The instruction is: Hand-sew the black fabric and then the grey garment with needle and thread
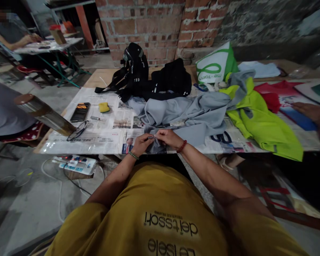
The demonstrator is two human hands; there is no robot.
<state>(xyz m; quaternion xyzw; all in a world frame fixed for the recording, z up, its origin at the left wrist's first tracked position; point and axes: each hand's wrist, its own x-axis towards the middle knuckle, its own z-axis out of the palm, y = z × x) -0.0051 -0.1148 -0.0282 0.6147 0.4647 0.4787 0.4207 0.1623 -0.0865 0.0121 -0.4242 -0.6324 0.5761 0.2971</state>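
A grey garment (176, 108) lies crumpled across the newspaper-covered table. Its near edge hangs at the table's front, where both hands pinch a darker grey part of the cloth. My left hand (142, 144), with a green bracelet at the wrist, is closed on the fabric with thumb and finger. Close beside it, my right hand (170, 138), wearing a red bead bracelet, also grips the cloth. The fingertips almost meet. Whether anything small is held between them is too small to make out.
On the left of the table (101, 138) are a steel flask (46, 115), a phone (80, 112) and a yellow sponge (104, 107). Black bags (134, 67) stand behind. A yellow-green garment (264, 121) lies right, near another person's hand (312, 112). A power strip (77, 164) sits below.
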